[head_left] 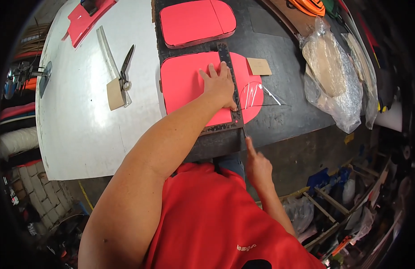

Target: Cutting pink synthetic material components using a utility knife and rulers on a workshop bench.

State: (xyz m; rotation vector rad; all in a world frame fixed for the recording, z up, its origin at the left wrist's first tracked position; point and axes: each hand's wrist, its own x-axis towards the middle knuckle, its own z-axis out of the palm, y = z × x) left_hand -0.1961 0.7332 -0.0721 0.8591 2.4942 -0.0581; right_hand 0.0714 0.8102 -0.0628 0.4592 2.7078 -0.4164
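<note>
Dark, scuffed cutting mat (pixel 283 58) covers the bench beside a white tabletop (pixel 82 112). On it, the left hand (pixel 220 85) presses with fingers spread flat on a black metal square ruler (pixel 230 85) over a rounded coral-pink foam sheet (pixel 185 85). The right hand (pixel 256 166) pinches what looks like a thin blade at the ruler's near end. Judging by this, steady downward pressure and a blade hugging the edge matter most.

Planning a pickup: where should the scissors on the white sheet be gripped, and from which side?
Grip the dark metal scissors at the pivot near the handle end, probably from above. They lie flat and closed on the white sheet, blades pointing away, handles toward the person beside a tan card piece. Both hands, left and right, are busy elsewhere.
</note>
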